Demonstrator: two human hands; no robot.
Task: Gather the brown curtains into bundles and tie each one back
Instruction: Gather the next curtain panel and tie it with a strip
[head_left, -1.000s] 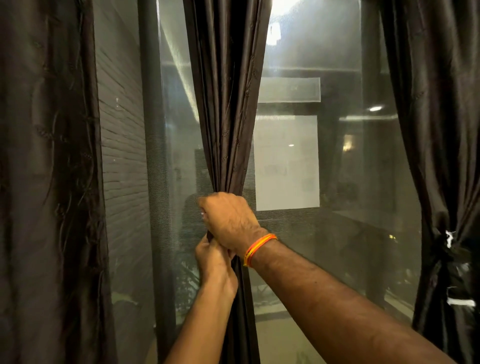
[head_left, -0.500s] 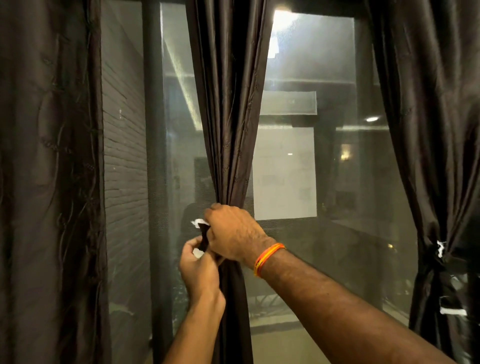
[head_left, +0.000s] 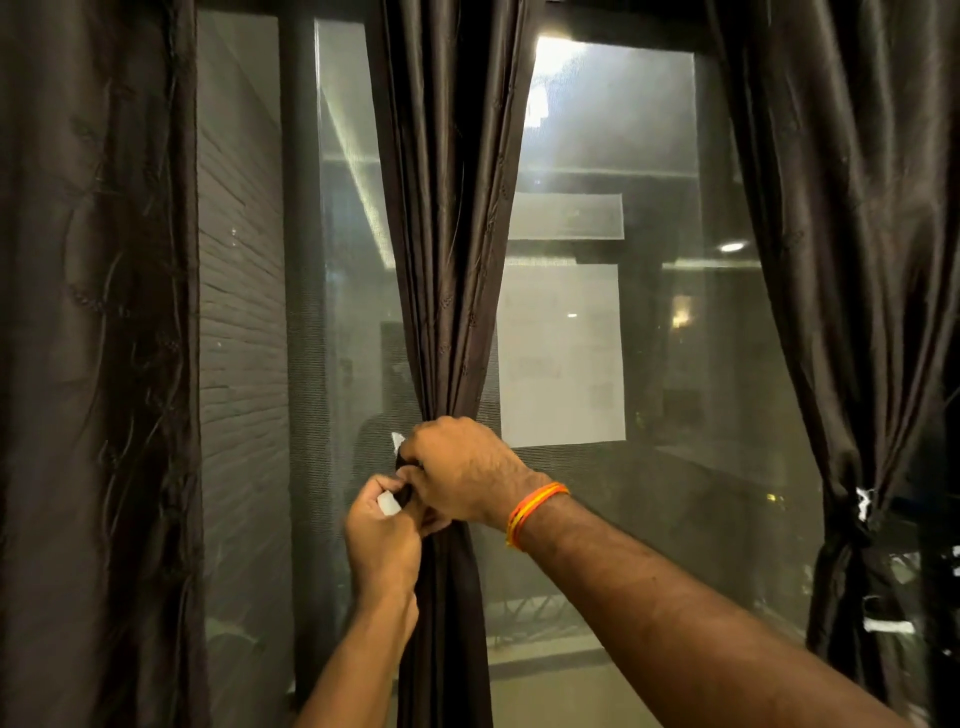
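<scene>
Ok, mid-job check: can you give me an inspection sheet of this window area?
Surface: nothing seen; the work is upright at a window.
Job's things: middle curtain bunched, with the tie round it, whether fastened cannot be told; right curtain already cinched; left curtain hangs loose.
Clutter: nothing seen.
Hands: right hand grips the middle curtain; left hand pinches the tie's white end.
Cables: nothing seen.
Surroundings: brick wall seen through the glass on the left; lights show in the glass.
</scene>
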